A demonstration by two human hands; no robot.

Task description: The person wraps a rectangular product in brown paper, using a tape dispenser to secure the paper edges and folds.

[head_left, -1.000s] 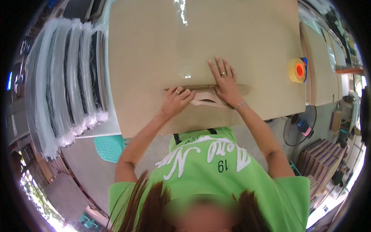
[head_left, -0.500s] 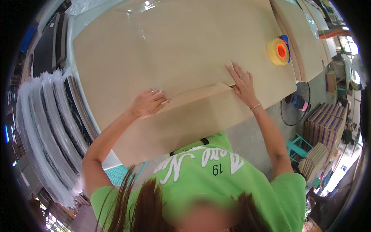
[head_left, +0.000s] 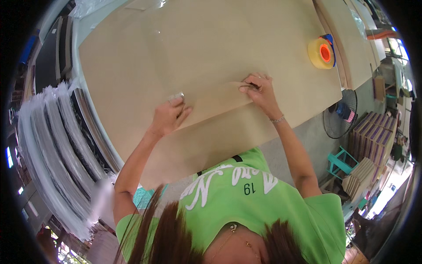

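On my wide tan table, folded brown paper sheet, left hand flat on its fold edge, right hand pinching that edge, yellow tape roll well apart

The table is a wide tan surface. A large sheet of brown paper lies flat along its near edge, overhanging it. A yellow tape roll with an orange core stands near the far right corner.

A large tan cardboard sheet lies flat, near flap folded over.
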